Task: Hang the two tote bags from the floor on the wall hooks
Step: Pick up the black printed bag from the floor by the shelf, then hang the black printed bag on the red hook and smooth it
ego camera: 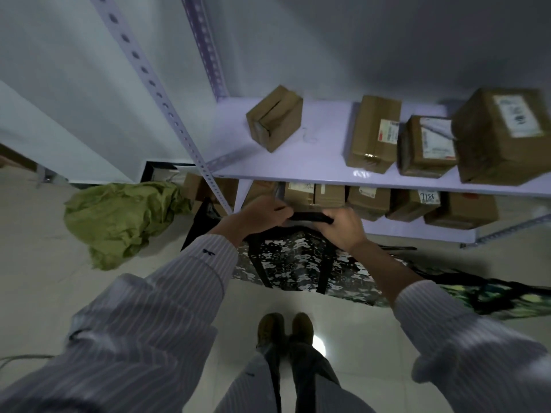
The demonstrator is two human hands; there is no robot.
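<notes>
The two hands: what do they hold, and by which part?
Both the left hand and the right hand grip the black handle of the camouflage tote bag, one at each end.

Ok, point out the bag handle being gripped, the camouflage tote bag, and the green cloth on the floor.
black handle (308, 216), head view, on the strap between both hands.
camouflage tote bag (298, 265), head view, on its patterned front panel.
green cloth (119, 217), head view, on its crumpled middle.

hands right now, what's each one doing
Left hand: closed on the black handle of the camouflage tote bag.
Right hand: closed on the same handle.
</notes>
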